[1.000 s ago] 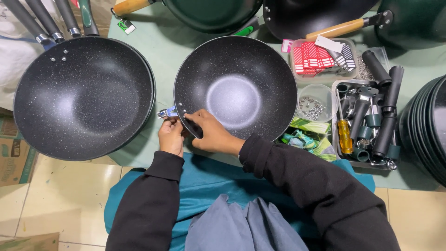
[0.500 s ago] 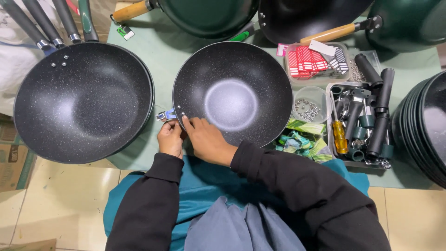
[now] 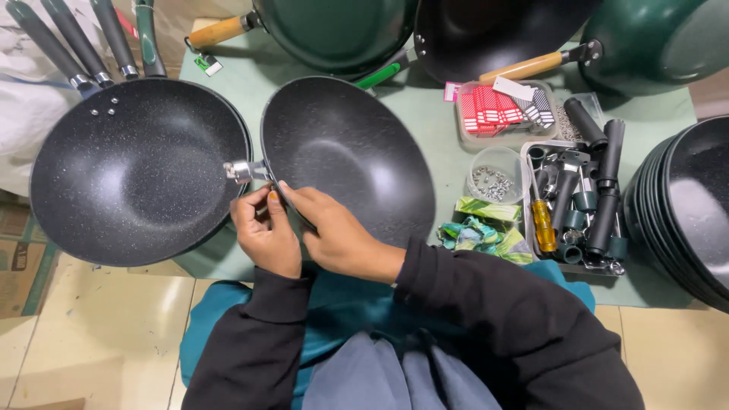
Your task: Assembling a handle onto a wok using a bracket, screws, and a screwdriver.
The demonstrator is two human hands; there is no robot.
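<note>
A black speckled wok (image 3: 357, 159) without a handle lies tilted on the green table cover (image 3: 425, 114), its silver handle bracket (image 3: 241, 171) pointing left. My right hand (image 3: 334, 228) grips the wok's near rim just behind the bracket. My left hand (image 3: 262, 231) is beside it, fingers pinched at the rim under the bracket; whether they hold a small part is hidden.
A stack of black woks with handles (image 3: 137, 171) sits to the left. Green woks with wooden handles (image 3: 334, 30) line the back. To the right: a tray of black handles and a yellow screwdriver (image 3: 577, 197), a cup of screws (image 3: 492, 178), red tags (image 3: 493, 110), stacked pans (image 3: 691, 205).
The view has moved closer. The wok has tipped up and shifted a little, and both hands have slid along its near rim toward the bracket.
</note>
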